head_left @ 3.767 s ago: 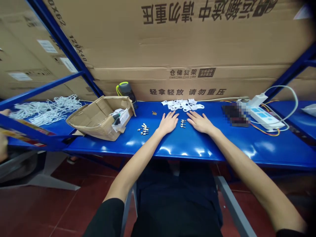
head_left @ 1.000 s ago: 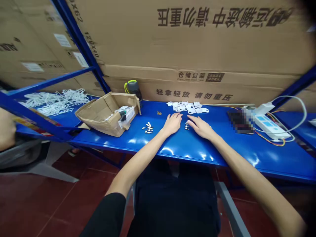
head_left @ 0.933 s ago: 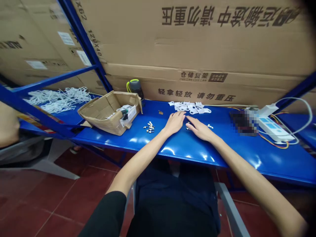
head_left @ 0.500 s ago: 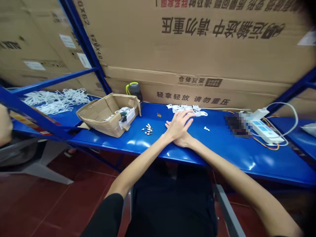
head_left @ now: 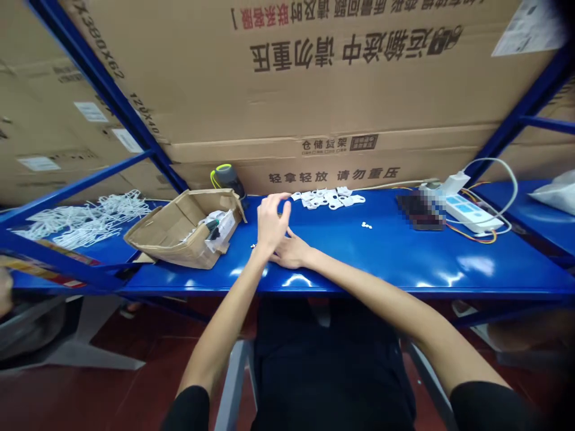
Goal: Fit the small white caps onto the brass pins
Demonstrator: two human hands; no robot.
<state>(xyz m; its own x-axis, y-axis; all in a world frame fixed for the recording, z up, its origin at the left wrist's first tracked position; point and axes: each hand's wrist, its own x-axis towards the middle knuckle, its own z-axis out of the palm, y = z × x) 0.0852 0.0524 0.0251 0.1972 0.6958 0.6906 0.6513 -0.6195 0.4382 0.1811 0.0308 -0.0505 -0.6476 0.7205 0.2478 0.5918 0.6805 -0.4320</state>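
Blue steel bench: left hand raised just beside the cardboard box, fingers curled; whether it holds a small item cannot be confirmed. Right hand low against the left wrist, loosely open, nothing visible in it. Small metal pins mostly hidden behind the left hand; white plastic brackets lie beyond both hands.

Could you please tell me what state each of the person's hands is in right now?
Left hand: raised, fingers loosely curled; whether it holds anything small cannot be told.
Right hand: open, resting on the blue workbench, holding nothing visible.
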